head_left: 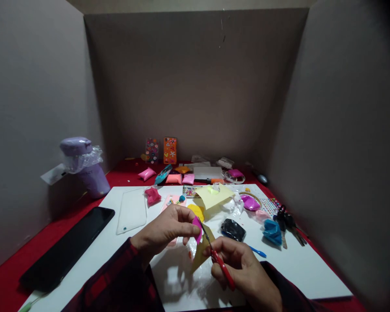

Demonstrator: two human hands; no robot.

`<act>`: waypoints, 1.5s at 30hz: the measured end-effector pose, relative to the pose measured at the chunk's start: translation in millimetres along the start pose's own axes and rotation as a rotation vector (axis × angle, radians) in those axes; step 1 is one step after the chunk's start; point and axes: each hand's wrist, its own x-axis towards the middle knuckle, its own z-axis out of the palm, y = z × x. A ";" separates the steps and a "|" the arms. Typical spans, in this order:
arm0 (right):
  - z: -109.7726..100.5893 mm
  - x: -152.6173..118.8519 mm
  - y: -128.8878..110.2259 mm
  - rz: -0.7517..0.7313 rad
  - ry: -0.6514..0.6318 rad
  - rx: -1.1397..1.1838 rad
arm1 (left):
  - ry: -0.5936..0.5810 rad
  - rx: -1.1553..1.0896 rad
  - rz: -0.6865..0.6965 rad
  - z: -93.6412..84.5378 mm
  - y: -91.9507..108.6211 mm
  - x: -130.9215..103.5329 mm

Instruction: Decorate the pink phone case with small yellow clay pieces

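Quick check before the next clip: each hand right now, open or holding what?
Left hand: closed, pinching a pink piece.
Right hand: closed, holding red-handled scissors.

Purple tumbler (93,178) far left; keys (290,222) right.

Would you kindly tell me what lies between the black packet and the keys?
In the head view, a blue packet lies between the black packet and the keys.
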 end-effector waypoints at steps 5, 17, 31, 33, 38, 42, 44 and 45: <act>-0.9 -0.3 2.2 -0.010 -0.015 0.020 | 0.006 0.008 -0.006 1.0 1.7 -0.4; -2.2 -1.2 0.9 0.012 -0.014 0.005 | -0.014 0.022 -0.006 -2.1 -0.5 -2.3; -1.9 -0.4 2.1 -0.016 0.001 -0.018 | 0.004 -0.004 -0.037 -2.0 0.4 -1.2; -2.5 0.5 2.6 -0.037 0.012 -0.020 | 0.015 -0.010 -0.027 -1.8 0.8 -0.8; -5.5 3.0 4.7 -0.079 0.090 0.019 | 0.066 -0.064 -0.013 -2.3 -0.8 0.9; -12.6 7.1 4.5 -0.223 0.283 0.077 | 0.117 -0.069 -0.012 -1.8 -2.0 1.7; -16.9 9.3 2.8 -0.283 0.403 0.085 | 0.130 -0.059 0.014 -1.2 -2.1 2.0; -18.7 10.2 1.7 -0.305 0.458 0.089 | 0.135 -0.048 0.032 -0.9 -2.1 2.1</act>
